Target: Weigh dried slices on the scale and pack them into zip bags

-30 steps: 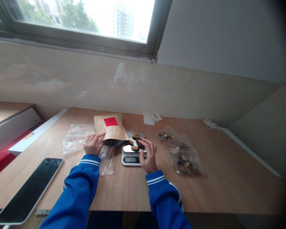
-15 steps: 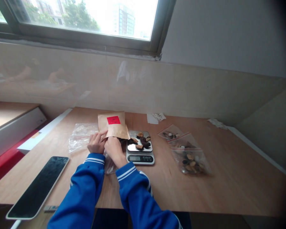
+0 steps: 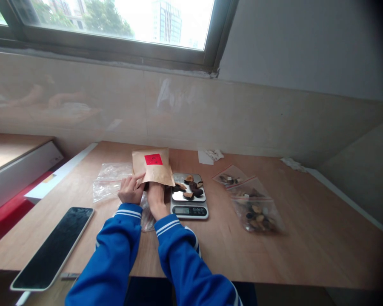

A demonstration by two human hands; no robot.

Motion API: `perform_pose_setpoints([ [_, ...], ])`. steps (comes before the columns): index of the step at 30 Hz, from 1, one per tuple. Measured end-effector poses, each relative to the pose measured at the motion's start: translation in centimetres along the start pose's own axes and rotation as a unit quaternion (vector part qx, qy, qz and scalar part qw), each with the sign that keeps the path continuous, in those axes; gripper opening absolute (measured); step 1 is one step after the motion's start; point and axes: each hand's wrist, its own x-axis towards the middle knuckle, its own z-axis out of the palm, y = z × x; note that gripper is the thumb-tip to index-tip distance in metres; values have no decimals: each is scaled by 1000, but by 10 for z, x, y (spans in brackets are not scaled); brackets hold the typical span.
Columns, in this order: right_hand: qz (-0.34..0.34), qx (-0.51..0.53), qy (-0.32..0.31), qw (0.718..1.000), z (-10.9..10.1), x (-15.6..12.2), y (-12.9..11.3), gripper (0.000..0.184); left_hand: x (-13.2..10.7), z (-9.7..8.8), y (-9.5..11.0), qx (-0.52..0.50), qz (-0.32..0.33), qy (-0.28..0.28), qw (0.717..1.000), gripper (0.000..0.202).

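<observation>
Daylight falls through a window [image 3: 115, 25] above a glossy tiled wall [image 3: 83, 110], and below the wall runs a wooden tabletop [image 3: 306, 242]. Everything here sits around a digital kitchen scale [image 3: 189, 208] (its readout is too small to read). Right of the scale lie a fuller zip bag [image 3: 255, 211] of dried brown and dark slices and, just behind it, a smaller zip bag [image 3: 230, 175] holding a few more. Left of the scale are a flat clear zip bag [image 3: 111, 182] and, farther out, a black phone [image 3: 52, 248]. A kraft paper envelope [image 3: 151, 168] with a red label [image 3: 153, 159] stands up just behind and left of the scale.

So far, a small heap of dried slices [image 3: 189, 187] sits on the scale's steel pan, while the rest stay bagged. The left hand [image 3: 130, 191] is half open, its fingers against the envelope's lower left edge, with no firm grip showing. The right hand [image 3: 155, 197] reaches under the envelope's front edge (its fingers are hidden, so whether it holds anything cannot be told).
</observation>
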Motion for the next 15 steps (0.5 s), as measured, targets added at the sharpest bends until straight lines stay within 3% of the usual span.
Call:
perform_pose_setpoints([
  [5, 34, -30, 4, 999, -4, -2, 2, 37, -1, 1, -2, -16, -10, -4, 1000, 23],
  [15, 10, -126, 13, 992, -33, -32, -13, 28, 0, 0, -3, -5, -6, -10, 1000, 21],
])
